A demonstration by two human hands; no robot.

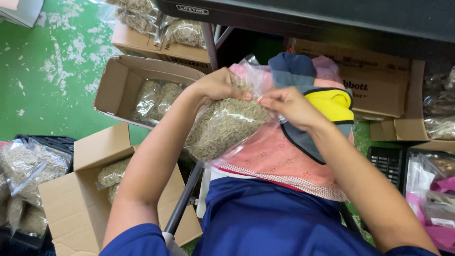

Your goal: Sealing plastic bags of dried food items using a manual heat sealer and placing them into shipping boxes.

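Green flooring and open cardboard boxes (80, 208) surround us — our left hand (215, 87) cradles the clear seed bag (222, 125) above our lap, steadying it, while right hand (286, 106) fingertips pinch its top edge together.

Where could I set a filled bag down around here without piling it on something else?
The bare green floor, left of the open cardboard box, is the widest free patch. The lap cloth below the clear bag of grain, gripped by the left hand and right hand, is partly free. Both boxes and the right-hand bins are crowded.
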